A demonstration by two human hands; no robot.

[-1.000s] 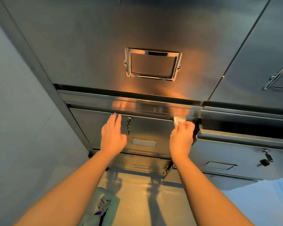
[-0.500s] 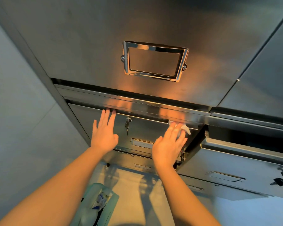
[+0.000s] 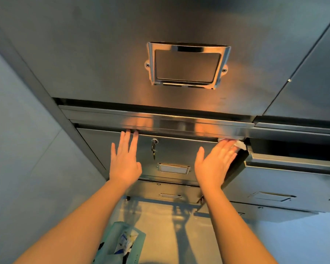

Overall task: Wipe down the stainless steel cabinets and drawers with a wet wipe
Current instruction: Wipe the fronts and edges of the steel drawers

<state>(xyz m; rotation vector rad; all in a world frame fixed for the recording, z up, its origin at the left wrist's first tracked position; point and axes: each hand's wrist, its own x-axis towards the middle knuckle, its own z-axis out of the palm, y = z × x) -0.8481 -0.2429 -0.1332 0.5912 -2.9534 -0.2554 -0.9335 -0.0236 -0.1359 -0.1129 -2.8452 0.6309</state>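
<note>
Since the earlier frame the right hand (image 3: 214, 164) had opened flat and slid right, pressing the wet wipe (image 3: 238, 144) under straight fingers at the drawer's (image 3: 177, 153) top right corner. The left hand (image 3: 125, 162) rested spread on its left part. Lower drawers and right cabinet (image 3: 293, 180) probably remained to wipe.

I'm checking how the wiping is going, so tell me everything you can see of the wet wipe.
The wet wipe is a small white crumpled sheet, mostly hidden under the straight fingers of the right hand, which presses it flat. Only its edge pokes out past the fingertips. It sits at the upper right corner of the keyed drawer front, just under the shiny rail, beside the dark gap of the open neighbouring drawer. Its dampness cannot be judged.
</note>
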